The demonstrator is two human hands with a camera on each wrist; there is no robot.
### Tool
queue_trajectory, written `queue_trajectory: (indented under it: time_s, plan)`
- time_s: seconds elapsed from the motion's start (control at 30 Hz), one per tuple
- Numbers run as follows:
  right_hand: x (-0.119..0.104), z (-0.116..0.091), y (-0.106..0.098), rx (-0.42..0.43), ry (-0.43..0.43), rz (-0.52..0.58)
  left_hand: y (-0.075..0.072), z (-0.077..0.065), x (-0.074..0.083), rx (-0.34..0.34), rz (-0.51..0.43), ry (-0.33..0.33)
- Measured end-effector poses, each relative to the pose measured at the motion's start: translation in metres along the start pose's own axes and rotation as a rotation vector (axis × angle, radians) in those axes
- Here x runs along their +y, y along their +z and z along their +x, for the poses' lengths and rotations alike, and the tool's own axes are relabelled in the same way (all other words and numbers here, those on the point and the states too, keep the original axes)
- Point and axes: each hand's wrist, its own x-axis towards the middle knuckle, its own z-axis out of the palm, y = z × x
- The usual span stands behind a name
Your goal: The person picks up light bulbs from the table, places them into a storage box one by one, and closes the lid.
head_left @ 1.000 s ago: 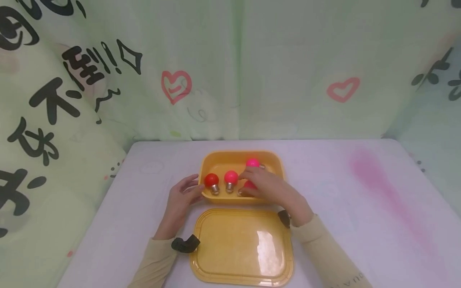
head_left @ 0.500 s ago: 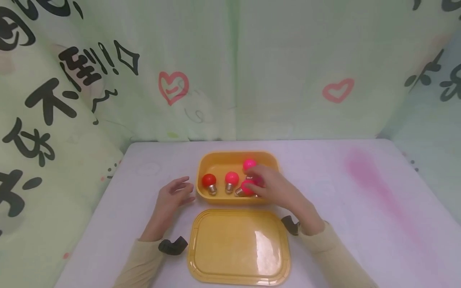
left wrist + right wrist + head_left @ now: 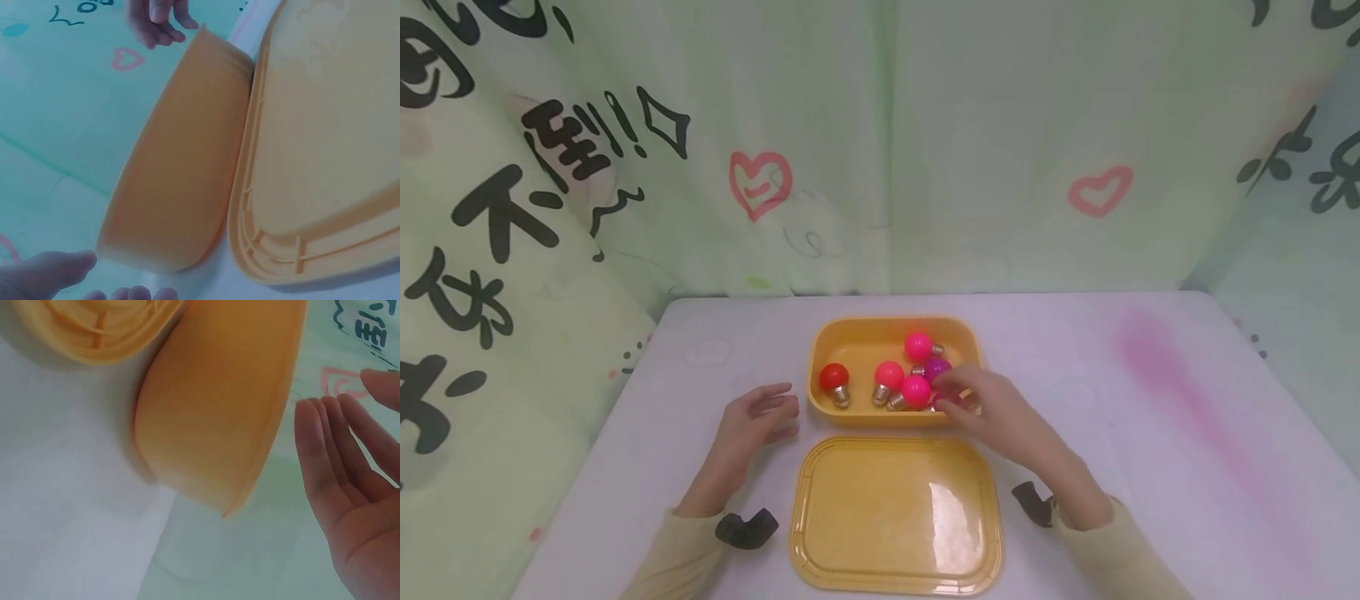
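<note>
A deep yellow container (image 3: 857,333) holds several toy light bulbs with silver screw bases. A red bulb (image 3: 833,377) lies apart at its left end. Pink bulbs (image 3: 889,375) and a purple bulb (image 3: 936,367) cluster toward the right, and another purple one is partly hidden by fingers. My right hand (image 3: 992,412) hovers over the container's right end. In the right wrist view, its fingers (image 3: 340,444) are extended and the thumb stands apart, with nothing between them. To the left of the container, my left hand (image 3: 758,425) holds nothing, its fingers loosely bent near the wall.
A flat yellow lid (image 3: 895,517) lies on the white table (image 3: 1150,467) directly in front of the container. Behind the table hangs a pale green cloth (image 3: 1000,167) with drawn hearts and dark lettering. Dark straps (image 3: 747,529) sit near both wrists.
My left hand has drawn away leftward from the container's wall. My right hand has shifted right and back from the bulbs, uncovering pink and purple ones. One pink bulb sits slightly farther right.
</note>
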Motion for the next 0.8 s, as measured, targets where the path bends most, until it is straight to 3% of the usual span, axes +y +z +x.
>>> queue_trajectory:
  time_s: [0.37,0.57,0.8]
  plan:
    - [0.014,-0.024,-0.001,0.077,0.015,0.0,0.003,-0.008,-0.007,0.019,0.028,-0.024]
    - [0.017,-0.039,0.0,0.136,0.096,-0.035,0.003,-0.016,-0.012,0.018,0.037,-0.037]
    - [0.025,-0.057,0.002,0.064,0.225,0.024,0.0,-0.023,-0.016,0.018,0.089,-0.08]
